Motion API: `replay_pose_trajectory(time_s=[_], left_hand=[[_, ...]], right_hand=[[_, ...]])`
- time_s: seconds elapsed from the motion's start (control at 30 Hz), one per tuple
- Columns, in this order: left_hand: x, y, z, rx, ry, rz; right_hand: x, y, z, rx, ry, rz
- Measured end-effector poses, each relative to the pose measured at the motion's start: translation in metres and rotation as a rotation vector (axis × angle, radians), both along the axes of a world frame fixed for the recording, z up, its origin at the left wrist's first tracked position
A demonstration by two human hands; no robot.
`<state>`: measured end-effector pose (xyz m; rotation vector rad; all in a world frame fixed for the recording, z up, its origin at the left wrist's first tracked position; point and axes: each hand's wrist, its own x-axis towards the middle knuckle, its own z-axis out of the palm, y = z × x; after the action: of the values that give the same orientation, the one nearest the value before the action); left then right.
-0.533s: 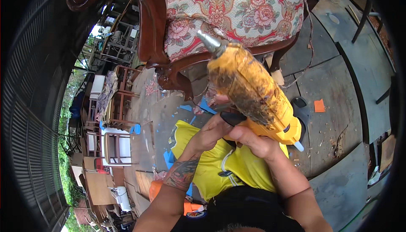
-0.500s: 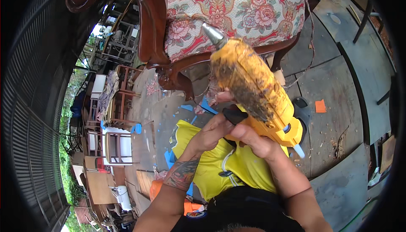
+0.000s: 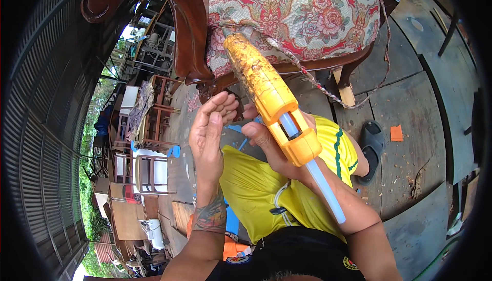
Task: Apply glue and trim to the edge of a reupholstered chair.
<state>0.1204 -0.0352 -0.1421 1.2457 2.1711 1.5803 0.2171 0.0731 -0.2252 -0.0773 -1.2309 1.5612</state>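
A: Where is the glue gun?
B: The yellow glue gun (image 3: 271, 94) is in front of the chair, tilted, with its nose up by the edge of the flowered seat (image 3: 318, 25). I can't tell whether the tip touches the cloth.
A: Who has it?
B: The right hand (image 3: 275, 150) grips it from below, though the gun hides most of that hand's fingers.
A: And the left hand (image 3: 207, 137)?
B: Open, fingers loosely bent, just beside the gun and apart from it.
A: What's that pale rod?
B: A glue stick (image 3: 327, 193), poking out of the gun's back end and slanting over the right forearm.
A: Anything on the seat?
B: A braided cord (image 3: 292, 55) runs near its front edge, then sags in a loop towards the floor (image 3: 402, 101).
A: And around the chair?
B: A piece of wood (image 3: 346, 94) by a chair leg, a dark sandal (image 3: 370, 148) on a foot, and an orange scrap (image 3: 396, 133) near it.
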Motion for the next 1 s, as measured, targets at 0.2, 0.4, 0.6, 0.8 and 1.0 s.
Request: replay_pose_trajectory(time_s=[0.2,0.4,0.6,0.8,1.0], left_hand=[[0.002,0.021,0.013,0.017,0.084,0.0],[-0.005,0.023,0.022,-0.087,0.124,0.008],[-0.002,0.022,0.021,-0.134,-0.071,-0.028],[-0.006,0.024,0.022,-0.131,-0.104,-0.059],[-0.012,0.023,0.025,-0.18,-0.074,-0.032]], right_hand=[[-0.02,0.002,0.001,0.103,0.034,-0.153],[-0.038,-0.011,-0.004,0.139,-0.01,-0.098],[-0.048,-0.017,-0.005,0.119,0.016,-0.142],[-0.054,-0.02,-0.002,0.092,0.002,-0.138],[-0.061,-0.018,0.004,0.093,0.032,-0.231]])
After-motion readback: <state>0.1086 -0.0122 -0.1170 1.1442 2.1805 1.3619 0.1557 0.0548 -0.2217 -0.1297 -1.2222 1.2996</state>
